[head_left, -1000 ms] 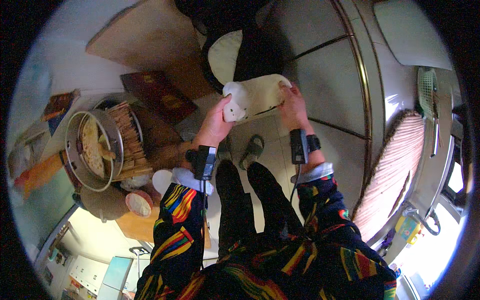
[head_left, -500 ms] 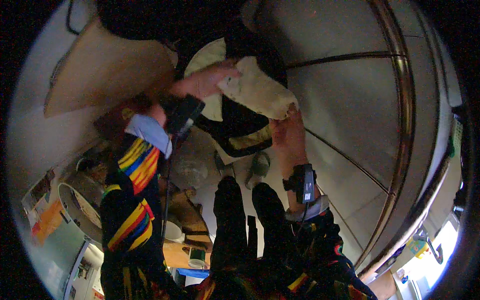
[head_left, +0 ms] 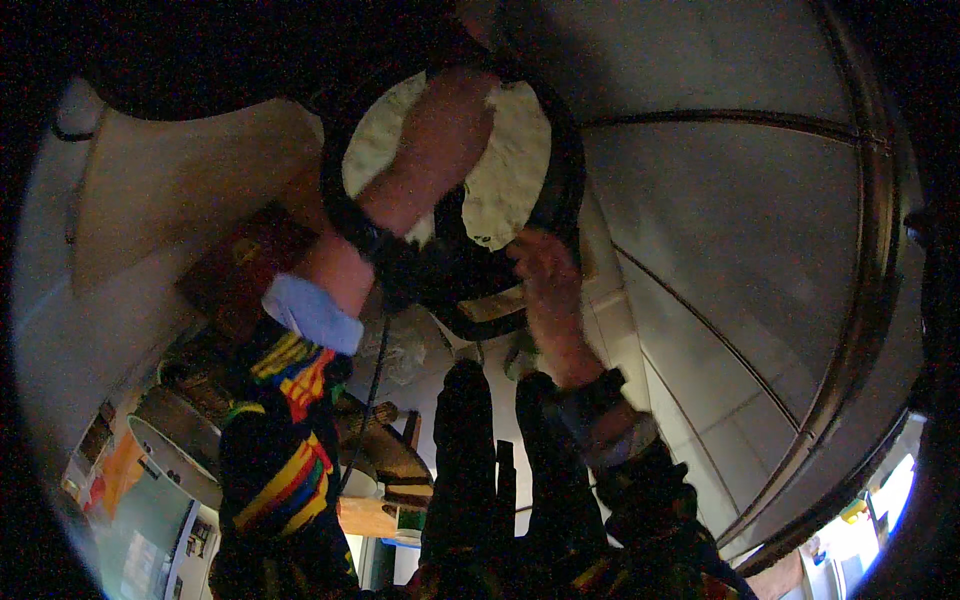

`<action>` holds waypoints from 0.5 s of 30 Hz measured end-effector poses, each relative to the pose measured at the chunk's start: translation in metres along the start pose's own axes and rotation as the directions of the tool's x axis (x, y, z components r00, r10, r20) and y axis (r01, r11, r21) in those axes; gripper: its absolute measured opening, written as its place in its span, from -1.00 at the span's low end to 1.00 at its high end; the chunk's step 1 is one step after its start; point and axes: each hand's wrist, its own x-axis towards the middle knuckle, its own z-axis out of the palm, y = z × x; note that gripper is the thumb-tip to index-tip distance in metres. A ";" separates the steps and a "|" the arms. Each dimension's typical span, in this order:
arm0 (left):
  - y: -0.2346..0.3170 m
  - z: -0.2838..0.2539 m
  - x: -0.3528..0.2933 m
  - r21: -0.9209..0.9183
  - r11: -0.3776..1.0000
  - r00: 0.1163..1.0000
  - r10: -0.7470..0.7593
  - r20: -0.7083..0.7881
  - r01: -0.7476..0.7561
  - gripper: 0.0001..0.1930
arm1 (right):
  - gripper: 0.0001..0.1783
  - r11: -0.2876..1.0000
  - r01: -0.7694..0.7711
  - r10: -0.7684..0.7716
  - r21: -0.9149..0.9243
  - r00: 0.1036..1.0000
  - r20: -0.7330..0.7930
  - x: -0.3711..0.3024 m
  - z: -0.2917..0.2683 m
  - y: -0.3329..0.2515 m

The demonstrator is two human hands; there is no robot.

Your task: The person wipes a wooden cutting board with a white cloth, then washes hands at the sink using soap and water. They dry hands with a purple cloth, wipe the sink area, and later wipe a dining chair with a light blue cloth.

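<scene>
A dark round pan [head_left: 568, 190] lies in front of me with pale flat dough in it. On its left side rests one half-round dough piece [head_left: 375, 150], partly covered by my left forearm. The other dough piece [head_left: 515, 165] stretches along the right side of the pan. My left hand [head_left: 460, 105] reaches across to the far end of that right piece; its fingers are lost in shadow and blur. At the near tip of the same piece, my right hand [head_left: 546, 265] has curled fingers pinching the edge. Both wrists wear dark strapped devices.
A pale wooden board [head_left: 180, 190] stands at the left, with a dark red flat object [head_left: 245, 258] below it. A light tiled surface with a dark pipe [head_left: 880, 240] runs along the right. My legs [head_left: 465, 450] and a wooden shelf [head_left: 395, 455] are below.
The dough piece that both hands held slantwise has come down into the pan's right side, now lengthwise. My left hand has moved farther away and the right hand slightly left.
</scene>
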 end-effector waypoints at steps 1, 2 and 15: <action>0.006 0.005 -0.015 0.003 1.000 1.000 0.002 0.009 -0.002 -0.53 | -0.67 0.943 0.201 -0.200 -0.264 0.979 0.031 0.019 -0.008 -0.014; 0.017 0.016 -0.033 0.017 0.996 0.997 0.083 0.010 -0.083 -0.55 | -0.70 0.846 0.301 -0.291 -0.440 0.952 0.092 0.042 -0.012 -0.028; 0.042 0.037 -0.115 -0.133 0.979 0.935 -0.105 0.338 0.158 -0.62 | -0.56 -0.048 0.680 -0.416 -0.732 0.652 0.634 0.112 0.010 -0.034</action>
